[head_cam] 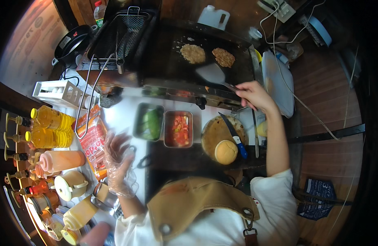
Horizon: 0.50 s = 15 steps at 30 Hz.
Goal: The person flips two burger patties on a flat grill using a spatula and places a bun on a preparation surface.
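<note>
My right hand (253, 95) grips the handle of a metal spatula (212, 73), its broad blade over the front of a black griddle (173, 72). Two flat patties lie on the griddle beyond the blade: a paler patty (193, 53) and a browner patty (223, 57). My left hand (119, 156), in a clear plastic glove, hovers with fingers apart beside a red and orange hotdog packet (95, 144). Nothing shows in that hand. Below my right forearm, a bun (226, 152) and a blue-handled knife (233, 132) rest on a round wooden board (210, 135).
Metal trays hold green vegetables (151, 123) and chopped tomato (179, 127). A deep fryer (112, 40) with wire baskets stands left of the griddle; a long basket handle (92, 92) juts out toward me. Oil bottles (50, 138) and sauce bottles (63, 160) crowd the left. A white cable (287, 80) hangs at right.
</note>
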Tool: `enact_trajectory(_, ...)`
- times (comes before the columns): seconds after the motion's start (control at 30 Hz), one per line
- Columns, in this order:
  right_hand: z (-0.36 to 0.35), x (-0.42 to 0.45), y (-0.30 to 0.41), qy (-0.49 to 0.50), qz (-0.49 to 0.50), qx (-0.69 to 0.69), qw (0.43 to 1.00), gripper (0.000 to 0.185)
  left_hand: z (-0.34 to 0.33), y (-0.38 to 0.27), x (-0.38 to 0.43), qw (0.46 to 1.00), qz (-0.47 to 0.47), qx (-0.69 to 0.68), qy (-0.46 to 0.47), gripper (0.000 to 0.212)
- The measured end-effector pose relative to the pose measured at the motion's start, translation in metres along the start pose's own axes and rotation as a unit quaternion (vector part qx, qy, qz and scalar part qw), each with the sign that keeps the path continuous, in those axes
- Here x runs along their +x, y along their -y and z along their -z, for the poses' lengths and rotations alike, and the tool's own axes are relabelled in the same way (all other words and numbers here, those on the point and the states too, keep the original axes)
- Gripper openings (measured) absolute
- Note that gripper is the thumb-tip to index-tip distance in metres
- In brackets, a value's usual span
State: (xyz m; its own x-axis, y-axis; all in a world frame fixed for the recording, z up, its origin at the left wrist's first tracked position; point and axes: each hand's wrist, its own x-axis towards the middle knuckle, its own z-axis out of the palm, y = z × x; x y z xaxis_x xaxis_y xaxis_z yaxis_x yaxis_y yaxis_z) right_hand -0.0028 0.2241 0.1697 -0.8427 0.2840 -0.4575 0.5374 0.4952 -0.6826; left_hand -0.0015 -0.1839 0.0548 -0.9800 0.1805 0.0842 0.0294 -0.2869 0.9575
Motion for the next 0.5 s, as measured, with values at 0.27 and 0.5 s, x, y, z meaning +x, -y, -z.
enact_trajectory(0.27,-0.055,0.124,0.019,-0.099,0.041,0.135,0.985,0.021,-0.004,-0.008,-0.002,1.0,-0.009,-0.008,0.006,0.077)
enact_trajectory(0.5,-0.081,0.124,0.018,-0.09,0.046,0.312,0.945,0.024,0.015,-0.001,-0.014,0.999,-0.012,0.01,-0.031,0.078)
